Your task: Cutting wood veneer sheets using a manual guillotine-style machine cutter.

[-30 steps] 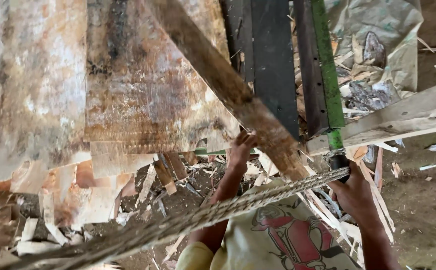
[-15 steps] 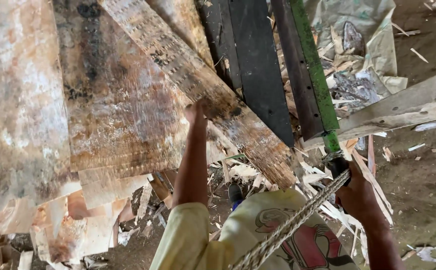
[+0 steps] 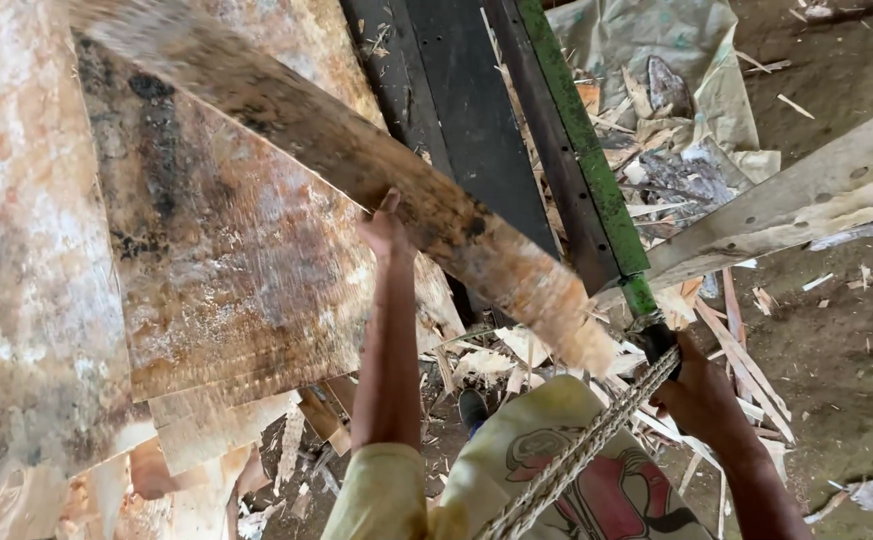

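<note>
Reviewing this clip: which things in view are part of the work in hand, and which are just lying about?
In hand:
- left hand gripping the long wooden plank
- right hand on the green-handled tool, beside a braided rope

Lying about:
- stacked veneer sheets
- dark metal panel
- crumpled sack
- wood scraps on the dirt floor
- pale beam

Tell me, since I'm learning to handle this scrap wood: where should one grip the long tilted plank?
Probably mid-length, from underneath. The plank is long, slopes down to the right and hangs above the wood sheets, so a central grip likely balances it. The left hand already meets its lower edge there; the right hand is by the green bar.
</note>
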